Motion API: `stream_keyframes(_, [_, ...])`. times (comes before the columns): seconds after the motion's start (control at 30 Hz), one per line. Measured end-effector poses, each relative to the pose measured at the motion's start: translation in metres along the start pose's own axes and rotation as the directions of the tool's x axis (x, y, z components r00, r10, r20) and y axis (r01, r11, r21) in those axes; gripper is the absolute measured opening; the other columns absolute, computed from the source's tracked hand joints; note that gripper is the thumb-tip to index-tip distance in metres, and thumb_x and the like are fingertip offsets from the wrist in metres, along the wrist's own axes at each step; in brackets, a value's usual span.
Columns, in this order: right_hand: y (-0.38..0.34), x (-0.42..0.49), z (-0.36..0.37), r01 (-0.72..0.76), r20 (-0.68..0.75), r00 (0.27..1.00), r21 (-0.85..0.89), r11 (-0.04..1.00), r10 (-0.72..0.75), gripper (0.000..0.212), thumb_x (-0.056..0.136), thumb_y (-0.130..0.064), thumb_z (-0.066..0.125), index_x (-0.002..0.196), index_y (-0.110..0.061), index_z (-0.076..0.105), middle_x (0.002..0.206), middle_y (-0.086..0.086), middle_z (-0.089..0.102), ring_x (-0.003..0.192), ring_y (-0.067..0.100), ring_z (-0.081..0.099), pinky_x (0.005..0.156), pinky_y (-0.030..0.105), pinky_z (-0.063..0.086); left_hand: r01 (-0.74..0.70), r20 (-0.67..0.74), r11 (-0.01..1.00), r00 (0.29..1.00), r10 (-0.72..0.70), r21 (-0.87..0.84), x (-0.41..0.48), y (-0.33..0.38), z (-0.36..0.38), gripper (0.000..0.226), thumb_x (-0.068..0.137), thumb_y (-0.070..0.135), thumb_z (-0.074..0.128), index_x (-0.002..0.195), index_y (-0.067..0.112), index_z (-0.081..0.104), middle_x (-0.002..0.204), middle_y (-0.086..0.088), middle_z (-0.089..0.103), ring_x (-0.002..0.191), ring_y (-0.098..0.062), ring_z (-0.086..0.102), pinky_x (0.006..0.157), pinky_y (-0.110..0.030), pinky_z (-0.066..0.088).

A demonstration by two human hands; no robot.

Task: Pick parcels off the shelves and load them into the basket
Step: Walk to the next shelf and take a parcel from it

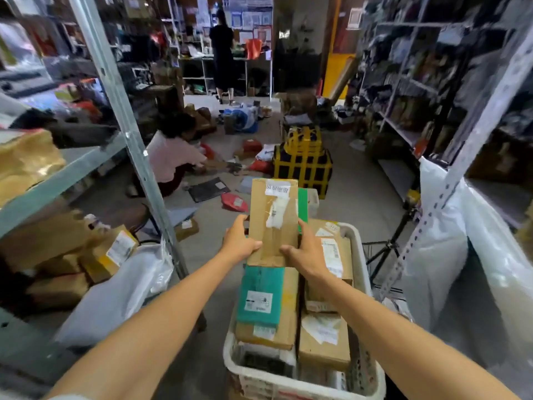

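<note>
I hold a long brown cardboard parcel (272, 220) with white labels and tape over the far half of the white plastic basket (363, 255). My left hand (240, 242) grips its left edge, thumb on top. On the parcel's right edge, my right hand (304, 252) holds it the same way. Below it the basket holds a teal parcel (259, 295) on a brown box, two brown boxes on the right (324, 339), and a green item behind.
A metal shelf upright (135, 157) stands at left, with boxes (109, 252) and white bags on the low shelves. Racking and a white bag (438, 241) line the right. A crouching person (173, 160), scattered parcels and a yellow-taped crate (302, 166) fill the aisle ahead.
</note>
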State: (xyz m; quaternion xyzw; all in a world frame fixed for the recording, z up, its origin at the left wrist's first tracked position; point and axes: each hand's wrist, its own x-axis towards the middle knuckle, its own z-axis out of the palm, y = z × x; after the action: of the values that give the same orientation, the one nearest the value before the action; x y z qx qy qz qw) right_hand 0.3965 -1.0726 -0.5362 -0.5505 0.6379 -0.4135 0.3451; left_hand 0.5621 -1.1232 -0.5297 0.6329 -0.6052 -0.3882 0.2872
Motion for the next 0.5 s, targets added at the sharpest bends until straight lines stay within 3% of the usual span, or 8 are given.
stream_keyframes(0.07, [0.001, 0.026, -0.003, -0.032, -0.023, 0.999, -0.012, 0.999, 0.031, 0.067, 0.084, -0.009, 0.068, 0.141, -0.021, 0.036, 0.128, 0.000, 0.057, 0.112, 0.020, 0.058, 0.074, 0.022, 0.055, 0.001, 0.020, 1.000, 1.000, -0.001, 0.006, 0.025, 0.012, 0.003, 0.067, 0.071, 0.016, 0.075, 0.128, 0.029, 0.042, 0.119, -0.007, 0.058, 0.104, -0.029, 0.060, 0.083, -0.050, 0.055])
stream_keyframes(0.17, [0.002, 0.059, -0.006, -0.074, -0.068, 0.995, -0.058, 0.996, 0.070, 0.064, 0.081, -0.014, 0.069, 0.138, -0.020, 0.040, 0.127, 0.002, 0.058, 0.111, 0.022, 0.059, 0.088, 0.044, 0.054, -0.001, 0.034, 1.000, 0.999, 0.001, 0.000, 0.058, 0.022, 0.010, 0.067, 0.072, 0.015, 0.074, 0.132, 0.022, 0.045, 0.118, -0.006, 0.062, 0.105, -0.026, 0.061, 0.086, -0.048, 0.054])
stream_keyframes(0.5, [0.010, 0.158, 0.002, -0.185, -0.122, 0.977, -0.077, 0.980, 0.175, 0.063, 0.088, -0.020, 0.067, 0.143, -0.018, 0.037, 0.136, 0.005, 0.053, 0.122, 0.024, 0.054, 0.095, 0.047, 0.052, -0.005, 0.122, 0.999, 0.992, 0.000, 0.039, 0.165, 0.034, 0.022, 0.059, 0.079, 0.014, 0.071, 0.132, 0.013, 0.047, 0.120, -0.010, 0.062, 0.108, -0.026, 0.059, 0.092, -0.043, 0.050])
